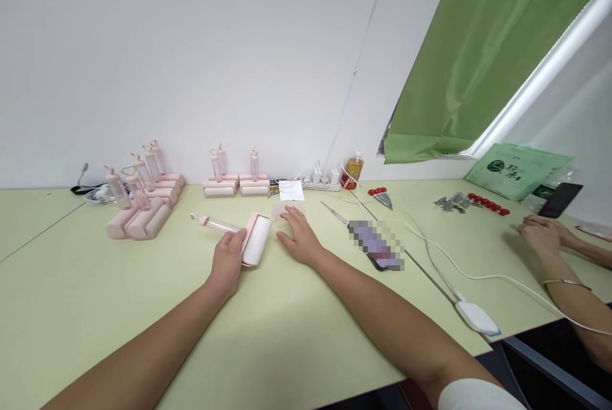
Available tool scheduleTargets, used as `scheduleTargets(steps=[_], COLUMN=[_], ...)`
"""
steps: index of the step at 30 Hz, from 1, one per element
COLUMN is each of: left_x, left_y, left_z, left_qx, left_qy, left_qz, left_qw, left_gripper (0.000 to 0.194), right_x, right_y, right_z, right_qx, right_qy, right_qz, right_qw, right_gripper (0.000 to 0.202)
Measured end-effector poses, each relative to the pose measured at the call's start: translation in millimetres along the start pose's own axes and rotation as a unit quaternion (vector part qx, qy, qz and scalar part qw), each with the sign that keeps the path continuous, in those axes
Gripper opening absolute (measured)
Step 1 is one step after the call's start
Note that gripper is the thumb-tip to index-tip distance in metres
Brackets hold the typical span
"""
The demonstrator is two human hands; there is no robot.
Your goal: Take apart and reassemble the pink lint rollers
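Observation:
My left hand (228,263) is closed around a lint roller (257,241) with a white barrel-shaped head and pink edging. The roller's clear pinkish handle (217,224) points to the left and ends in a small pink loop. Apart from it, my right hand (299,236) is open, fingers spread, reaching over the table. By its fingertips lies a pale translucent piece (282,211), partly covered by the hand; whether they touch I cannot tell.
Several similar pink rollers (143,222) stand at left and along the wall. A phone (375,245), screwdriver-like tool (335,212), white cables, power strip (321,186) and drink bottle (352,171) lie rightward. At far right, another person's hands (545,233) hold a dark phone (560,199).

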State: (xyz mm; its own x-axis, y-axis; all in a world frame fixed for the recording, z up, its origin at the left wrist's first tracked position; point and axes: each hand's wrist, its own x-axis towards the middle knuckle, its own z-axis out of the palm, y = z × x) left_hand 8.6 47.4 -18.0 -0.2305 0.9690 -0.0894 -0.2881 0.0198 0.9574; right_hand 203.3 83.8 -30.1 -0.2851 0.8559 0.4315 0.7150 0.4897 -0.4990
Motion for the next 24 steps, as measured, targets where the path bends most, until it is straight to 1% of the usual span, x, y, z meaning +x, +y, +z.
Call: scheduleTargets(steps=[2, 4, 6, 8, 9, 11, 14, 16, 18, 20, 21, 22, 23, 24], left_x=[-0.7, -2.7, -6.1, -10.1, -12.1, -15.5, -17.7, -16.7, -14.0, -10.7, -9.5, -8.9, -9.1, -10.2], left_y=[-1.2, -2.7, -3.9, -4.2, -4.0, -3.1, -2.0, -2.2, -2.7, -2.3, -1.4, 0.0, 2.0, 4.1], left_z=[-0.1, 0.0, 0.2, 0.5, 0.6, 0.8, 1.3, 1.2, 0.2, -1.7, -2.9, -4.1, -5.2, -5.9], left_qx=[0.000, -0.001, 0.001, 0.007, 0.013, 0.027, 0.048, 0.060, 0.073, 0.095, 0.116, 0.145, 0.182, 0.224], left_qy=[-0.009, -0.031, -0.067, -0.111, -0.131, -0.163, -0.188, -0.188, -0.175, -0.142, -0.115, -0.087, -0.062, -0.047], left_qz=[0.003, 0.000, -0.005, -0.004, -0.001, 0.008, 0.016, 0.019, 0.019, 0.034, 0.056, 0.092, 0.145, 0.211], left_qw=[1.000, 1.000, 0.998, 0.994, 0.991, 0.986, 0.981, 0.980, 0.982, 0.985, 0.985, 0.981, 0.971, 0.950], left_gripper=[0.033, 0.036, 0.038, 0.040, 0.040, 0.040, 0.041, 0.043, 0.044, 0.042, 0.039, 0.036, 0.031, 0.027], right_x=[-3.1, -6.6, -10.3, -14.8, -17.3, -22.4, -28.8, -31.1, -31.7, -30.9, -30.3, -29.7, -29.2, -29.2], right_y=[-7.0, -17.4, -31.2, -46.5, -53.6, -64.0, -66.3, -59.8, -50.4, -41.5, -38.0, -35.4, -33.9, -33.4], right_z=[-2.1, -2.4, -1.3, -0.2, -0.3, -2.3, -10.0, -17.0, -24.0, -30.1, -32.5, -34.3, -35.3, -35.4], right_qx=[0.077, 0.195, 0.327, 0.423, 0.450, 0.480, 0.509, 0.532, 0.547, 0.546, 0.543, 0.540, 0.537, 0.534], right_qy=[0.032, 0.032, 0.014, -0.002, -0.008, 0.004, 0.059, 0.104, 0.131, 0.146, 0.154, 0.162, 0.168, 0.170], right_qz=[0.012, 0.039, 0.080, 0.137, 0.164, 0.208, 0.250, 0.270, 0.289, 0.304, 0.308, 0.309, 0.308, 0.307], right_qw=[0.996, 0.980, 0.942, 0.896, 0.878, 0.852, 0.822, 0.796, 0.774, 0.767, 0.766, 0.766, 0.767, 0.769], right_gripper=[0.046, 0.047, 0.050, 0.053, 0.055, 0.051, 0.052, 0.050, 0.043, 0.039, 0.037, 0.037, 0.037, 0.036])
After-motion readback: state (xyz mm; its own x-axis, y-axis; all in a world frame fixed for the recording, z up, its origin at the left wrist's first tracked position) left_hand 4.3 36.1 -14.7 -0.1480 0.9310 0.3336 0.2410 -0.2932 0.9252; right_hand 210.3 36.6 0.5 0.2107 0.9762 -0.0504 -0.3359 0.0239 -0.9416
